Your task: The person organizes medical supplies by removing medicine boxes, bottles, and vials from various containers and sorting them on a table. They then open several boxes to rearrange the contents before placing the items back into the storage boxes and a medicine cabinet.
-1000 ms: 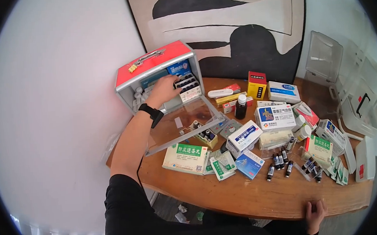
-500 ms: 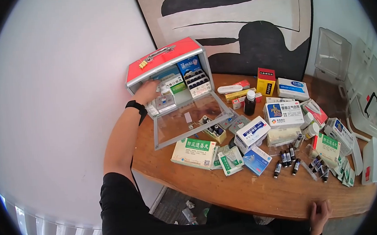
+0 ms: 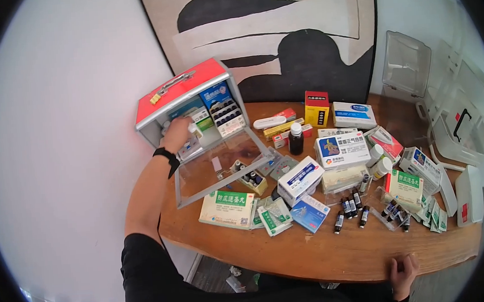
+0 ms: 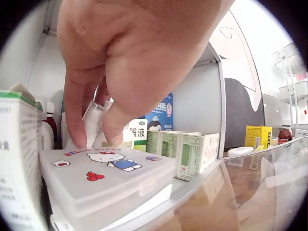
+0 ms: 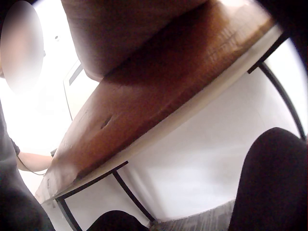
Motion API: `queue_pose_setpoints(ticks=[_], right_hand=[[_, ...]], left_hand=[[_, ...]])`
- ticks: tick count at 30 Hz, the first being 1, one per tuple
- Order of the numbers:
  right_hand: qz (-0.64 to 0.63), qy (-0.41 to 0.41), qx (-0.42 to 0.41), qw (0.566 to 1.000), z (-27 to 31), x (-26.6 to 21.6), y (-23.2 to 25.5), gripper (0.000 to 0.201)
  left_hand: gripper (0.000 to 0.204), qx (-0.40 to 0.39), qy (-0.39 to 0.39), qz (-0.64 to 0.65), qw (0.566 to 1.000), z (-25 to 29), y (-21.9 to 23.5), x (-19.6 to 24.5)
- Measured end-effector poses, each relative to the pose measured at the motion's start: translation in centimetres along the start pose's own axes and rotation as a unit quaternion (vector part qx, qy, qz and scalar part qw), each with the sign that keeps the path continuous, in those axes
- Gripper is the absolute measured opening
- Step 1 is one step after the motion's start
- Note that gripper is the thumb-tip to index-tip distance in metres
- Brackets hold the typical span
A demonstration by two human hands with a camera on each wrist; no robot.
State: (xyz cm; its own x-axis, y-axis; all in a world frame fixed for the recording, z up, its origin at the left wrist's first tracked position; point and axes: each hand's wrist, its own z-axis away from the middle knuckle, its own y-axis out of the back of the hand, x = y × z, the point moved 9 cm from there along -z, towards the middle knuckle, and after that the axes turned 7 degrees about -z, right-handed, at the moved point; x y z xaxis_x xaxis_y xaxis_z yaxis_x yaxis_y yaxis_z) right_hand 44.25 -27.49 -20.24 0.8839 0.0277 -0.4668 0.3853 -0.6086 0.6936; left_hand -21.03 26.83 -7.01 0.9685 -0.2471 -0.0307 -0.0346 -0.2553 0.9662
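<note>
Inside the red-topped medicine case (image 3: 187, 84), my left hand (image 3: 176, 134) reaches down with fingers and thumb around a small white bottle (image 4: 94, 118). It stands close behind a translucent box with a cartoon cat on its lid (image 4: 108, 168), fingertips right at that lid's back edge. To the hand's right are a white-and-green carton (image 3: 201, 118), a blue box (image 3: 215, 95) and a rack of dark-capped vials (image 3: 228, 117). My right hand (image 3: 403, 274) rests at the table's front edge, fingers loosely curled, holding nothing.
The case's clear door (image 3: 220, 166) lies folded down over the wooden table (image 3: 316, 252). Medicine cartons (image 3: 343, 150), a dark bottle (image 3: 295, 139), sachets (image 3: 274, 216) and several small vials (image 3: 364, 216) crowd the middle and right. Clear plastic bins (image 3: 460, 136) stand at the far right.
My left hand moves from the vial rack to the left part of the case, then down around the small white bottle. The right hand stays at the table edge.
</note>
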Motion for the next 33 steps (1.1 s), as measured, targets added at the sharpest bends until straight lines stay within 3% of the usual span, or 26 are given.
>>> queue_pose_setpoints(ticks=[2, 5, 6, 10, 15, 20, 26, 29, 33], right_hand=[[-0.003, -0.019, -0.005, 1.000, 0.1, 0.2, -0.1, 0.030], [0.002, -0.030, -0.022, 0.999, 0.1, 0.2, 0.1, 0.031], [0.006, -0.020, -0.024, 0.999, -0.1, -0.1, 0.1, 0.031], [0.008, -0.007, -0.022, 1.000, -0.6, -0.9, -0.3, 0.030], [-0.008, -0.035, -0.033, 0.999, 0.3, 0.8, -0.4, 0.028], [-0.005, -0.034, -0.024, 0.999, 0.5, 0.7, -0.3, 0.028], [-0.007, -0.027, -0.027, 0.999, 0.3, 0.9, -0.4, 0.027], [-0.004, -0.015, -0.016, 1.000, 0.0, -0.1, -0.2, 0.027], [-0.024, -0.048, -0.030, 0.998, 0.0, 0.3, -0.1, 0.026]], left_hand=[[0.031, 0.045, 0.005, -0.003, 0.999, 1.0, 1.5, 0.7], [0.038, 0.092, 0.003, -0.014, 0.996, 1.4, 2.6, 0.5], [0.039, 0.122, -0.015, -0.033, 0.992, 2.6, 4.9, 3.3], [0.033, 0.093, -0.055, -0.032, 0.994, 2.0, 3.3, 3.7], [0.030, 0.039, -0.039, 0.016, 0.998, -0.5, 2.3, 3.3], [0.042, -0.008, -0.096, 0.010, 0.995, -2.8, 1.4, 5.5], [0.047, -0.108, -0.012, 0.058, 0.992, -4.6, 0.0, 4.7], [0.047, -0.154, -0.013, 0.072, 0.985, -5.0, -0.8, 4.4], [0.046, -0.143, -0.058, 0.012, 0.988, -4.6, -1.3, 5.2]])
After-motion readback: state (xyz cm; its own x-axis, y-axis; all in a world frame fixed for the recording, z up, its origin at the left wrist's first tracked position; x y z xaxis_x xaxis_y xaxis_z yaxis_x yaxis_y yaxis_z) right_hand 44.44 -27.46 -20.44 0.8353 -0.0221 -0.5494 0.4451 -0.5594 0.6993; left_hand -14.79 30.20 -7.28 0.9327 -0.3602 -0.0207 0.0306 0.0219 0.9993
